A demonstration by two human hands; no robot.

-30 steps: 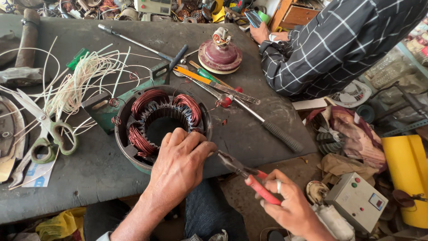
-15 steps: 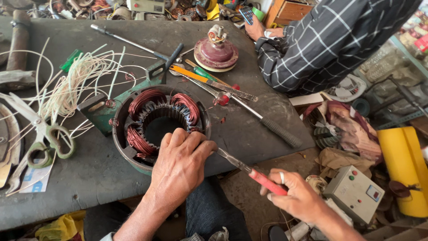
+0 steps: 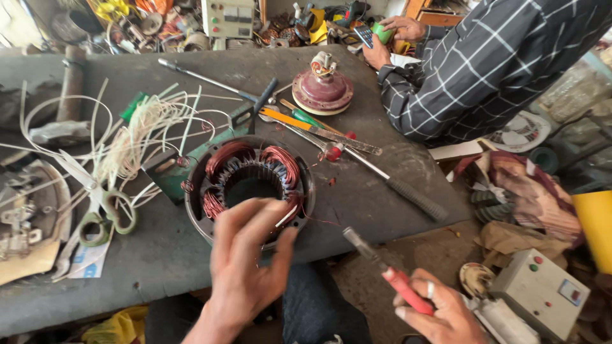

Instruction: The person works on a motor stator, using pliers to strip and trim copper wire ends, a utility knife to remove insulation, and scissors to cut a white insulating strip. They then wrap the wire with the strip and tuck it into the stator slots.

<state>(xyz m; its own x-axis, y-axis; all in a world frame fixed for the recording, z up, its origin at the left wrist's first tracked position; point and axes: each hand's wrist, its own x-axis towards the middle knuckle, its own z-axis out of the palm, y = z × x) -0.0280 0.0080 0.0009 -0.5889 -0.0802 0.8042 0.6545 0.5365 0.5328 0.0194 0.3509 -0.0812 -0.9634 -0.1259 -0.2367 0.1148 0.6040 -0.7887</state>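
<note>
A round motor stator [image 3: 250, 185] with copper windings lies on the grey workbench [image 3: 159, 248]. My left hand [image 3: 248, 261] hovers over its near rim, fingers spread and blurred, holding nothing; the fingertips reach the windings. My right hand [image 3: 440, 312] is off the bench's near right corner, closed round the red handle of a pair of pliers [image 3: 382, 267], whose metal jaws point up-left toward the stator without touching it.
Green-handled scissors [image 3: 95, 210] and a tangle of white sleeving [image 3: 134, 137] lie at the left. Screwdrivers [image 3: 319, 127], a long tool [image 3: 395, 185] and a maroon motor cap [image 3: 322, 89] sit beyond the stator. A person in a checked shirt [image 3: 484, 70] sits at the right. A grey switch box [image 3: 542, 293] lies below.
My left hand has lifted off the stator rim and spread its fingers. My right hand has pulled the pliers back from the stator, toward the lower right.
</note>
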